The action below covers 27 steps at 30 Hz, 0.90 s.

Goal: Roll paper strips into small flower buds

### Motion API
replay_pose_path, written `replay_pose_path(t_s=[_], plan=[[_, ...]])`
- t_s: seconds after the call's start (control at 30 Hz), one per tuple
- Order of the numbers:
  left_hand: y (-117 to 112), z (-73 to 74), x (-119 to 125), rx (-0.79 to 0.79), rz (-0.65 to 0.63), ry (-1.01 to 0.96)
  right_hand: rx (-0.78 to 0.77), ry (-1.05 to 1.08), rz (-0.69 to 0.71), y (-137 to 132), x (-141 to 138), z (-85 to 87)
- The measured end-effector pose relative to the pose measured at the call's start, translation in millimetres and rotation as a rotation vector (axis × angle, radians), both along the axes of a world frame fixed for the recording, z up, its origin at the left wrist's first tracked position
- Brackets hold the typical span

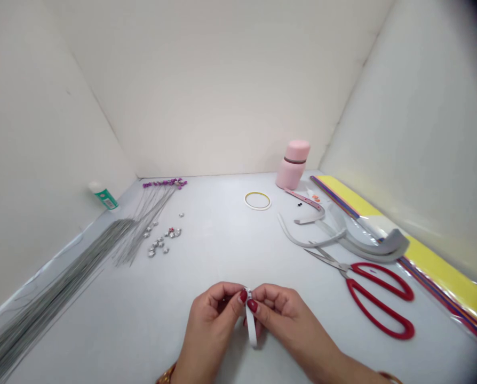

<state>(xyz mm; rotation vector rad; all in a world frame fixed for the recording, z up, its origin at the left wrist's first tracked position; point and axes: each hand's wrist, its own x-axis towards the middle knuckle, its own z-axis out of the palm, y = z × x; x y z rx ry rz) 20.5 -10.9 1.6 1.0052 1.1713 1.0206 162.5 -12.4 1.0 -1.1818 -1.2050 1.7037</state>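
Note:
My left hand (209, 326) and my right hand (280, 314) meet low in the middle of the view. Their thumbs and fingertips pinch the top of a narrow white strip (251, 326), which hangs down between them in a loop or fold. A small silver piece (248, 293) shows at the pinch, partly hidden by my fingertips. Red-handled scissors (376, 298) lie to the right of my right hand, not touching it. A bangle shows at each wrist.
Along the left lie a long bundle of thin grey wires (58, 288), purple-tipped wire stems (164, 184), scattered silver pieces (160, 241) and a glue tube (103, 196). At the back right are a pink flask (292, 164), a thin tape ring (257, 200), grey curved strips (314, 234) and a yellow paper pack (434, 261).

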Motion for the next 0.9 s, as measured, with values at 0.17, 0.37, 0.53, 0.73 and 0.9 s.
replay_pose_path(t_s=[0.17,0.37,0.53,0.73,0.9], plan=[[1.3,1.7,-3.9,0.135,-0.055,0.123,0.019,-0.001,-0.022,-1.1,0.6,0.9],[1.6,5.8,-2.9,0.036,-0.076,0.034,0.014,0.052,-0.025,-0.3,-0.5,4.4],[1.9,0.0,-0.5,-0.044,-0.027,-0.036,-0.145,0.199,0.038,-2.2,-6.4,7.6],[0.7,-3.5,-0.8,0.128,0.011,0.11,-0.146,0.135,-0.007,-5.1,-6.4,2.6],[1.1,0.3,-7.1,0.467,-0.044,0.412,-0.134,0.146,-0.042,-3.8,-5.8,3.9]])
